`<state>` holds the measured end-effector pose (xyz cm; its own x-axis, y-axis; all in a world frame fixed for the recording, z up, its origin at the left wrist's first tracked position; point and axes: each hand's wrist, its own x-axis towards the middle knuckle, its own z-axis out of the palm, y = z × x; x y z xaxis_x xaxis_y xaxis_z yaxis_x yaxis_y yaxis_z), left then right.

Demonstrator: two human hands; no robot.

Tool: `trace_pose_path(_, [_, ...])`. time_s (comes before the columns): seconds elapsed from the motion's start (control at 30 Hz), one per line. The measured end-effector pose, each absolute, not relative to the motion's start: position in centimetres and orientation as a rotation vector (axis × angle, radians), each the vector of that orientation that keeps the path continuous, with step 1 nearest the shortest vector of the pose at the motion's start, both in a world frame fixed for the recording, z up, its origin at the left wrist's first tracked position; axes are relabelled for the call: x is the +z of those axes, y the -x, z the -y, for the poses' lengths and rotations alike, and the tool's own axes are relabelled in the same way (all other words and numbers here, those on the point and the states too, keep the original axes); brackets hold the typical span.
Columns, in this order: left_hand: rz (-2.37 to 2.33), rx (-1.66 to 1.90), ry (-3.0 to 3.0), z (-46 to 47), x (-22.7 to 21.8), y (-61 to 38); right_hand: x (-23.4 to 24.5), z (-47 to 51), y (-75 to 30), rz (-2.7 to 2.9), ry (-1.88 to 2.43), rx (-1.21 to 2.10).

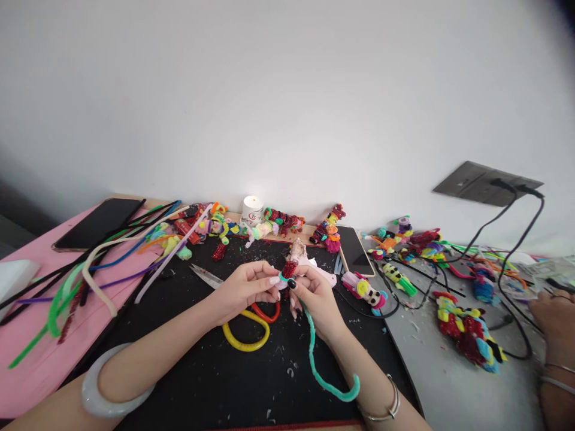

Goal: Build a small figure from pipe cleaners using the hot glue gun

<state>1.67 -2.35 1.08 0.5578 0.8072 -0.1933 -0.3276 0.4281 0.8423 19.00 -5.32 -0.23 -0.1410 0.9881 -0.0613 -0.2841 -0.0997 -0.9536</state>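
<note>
Teal pipe cleaner is hanging from the pinch of both hands over the middle of the black mat. Its top end is looping around a small red glitter piece, and its tail is curling down past the right wrist. Left hand is closing thumb and fingertips on the red glitter piece from the left, with the other fingers curled in. Right hand is pinching the teal pipe cleaner right at the piece, fingers bent and dark nails showing. The two hands are touching at the fingertips.

Scissors with yellow and red handles are lying on the mat under the hands, blades pointing left. A white bangle is sitting on the left forearm and a thin bracelet on the right wrist. Loose pipe cleaners are spreading over the pink sheet at left, near a dark phone. Finished figures are lining the wall beside a white cup. Another person's hand is resting at the far right edge.
</note>
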Motion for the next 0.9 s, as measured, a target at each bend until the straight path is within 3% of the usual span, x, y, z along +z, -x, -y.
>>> trace_pose_path(0.9, [-0.768, 0.898, -1.093, 2.42, 0.94, -1.87, 0.16, 5.6, -19.09, 1.204, 1.154, 1.241])
